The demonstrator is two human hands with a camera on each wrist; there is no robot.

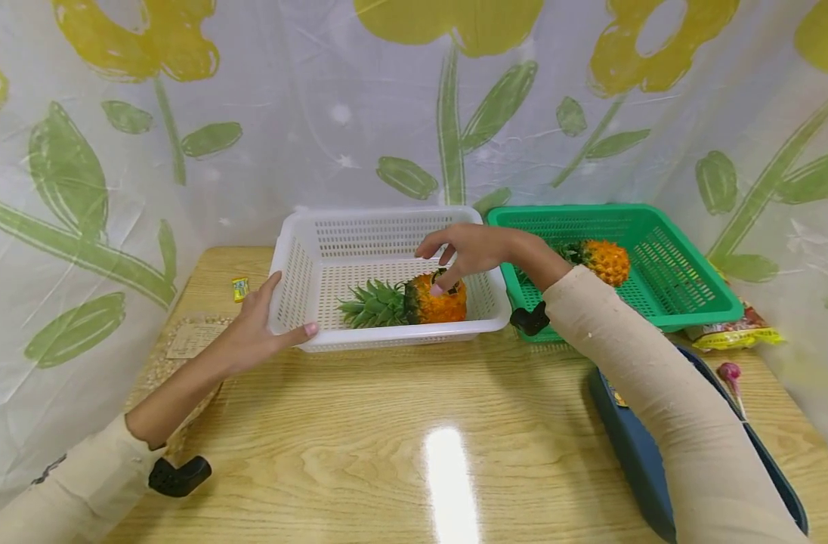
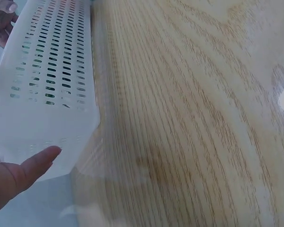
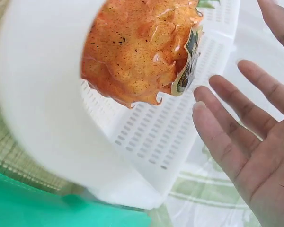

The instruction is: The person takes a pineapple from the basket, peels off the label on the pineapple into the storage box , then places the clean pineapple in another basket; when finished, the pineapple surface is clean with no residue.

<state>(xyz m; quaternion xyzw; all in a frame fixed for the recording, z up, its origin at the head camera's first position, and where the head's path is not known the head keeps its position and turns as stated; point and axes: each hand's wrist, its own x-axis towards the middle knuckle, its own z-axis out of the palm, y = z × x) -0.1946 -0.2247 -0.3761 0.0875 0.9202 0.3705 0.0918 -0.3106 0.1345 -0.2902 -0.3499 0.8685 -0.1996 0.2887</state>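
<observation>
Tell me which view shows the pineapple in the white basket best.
Head view: the whole pineapple lies in the white basket, leaves included. Right wrist shows only its orange body close up; left wrist shows none of it.

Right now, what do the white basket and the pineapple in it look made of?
White basket: likely moulded plastic, smooth, slotted walls. Pineapple: seemingly a plastic or foam replica, with a glossy orange body and a label in the right wrist view; real fruit cannot be ruled out.

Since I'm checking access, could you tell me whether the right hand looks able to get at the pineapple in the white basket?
Probably yes: the right hand hovers open just over the pineapple, which lies uncovered in the open-topped white basket, with nothing between them.
</observation>
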